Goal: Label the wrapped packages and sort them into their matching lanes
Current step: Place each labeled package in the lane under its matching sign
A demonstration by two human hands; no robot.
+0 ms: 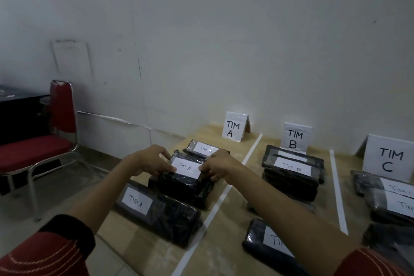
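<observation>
Both arms stretched forward, mid-frame. Left hand point(152, 160) and right hand point(220, 167) each pinch an end of the black wrapped package point(181, 182) labelled "TIM A", fingers curled on its edges. It sits in the left lane, stacked on another, I think. Tent sign point(234, 126) "TIM A" behind; "TIM B" sign point(295, 139) and "TIM C" sign point(388, 159) head lanes to the right, each with packages.

Three folded paper signs read "TIM A" point(233, 127), "TIM B" point(294, 139) and "TIM C" point(388, 159). White labels on black packages read "TIM A" point(135, 201) point(186, 167) and "TIM B" point(291, 166).
</observation>
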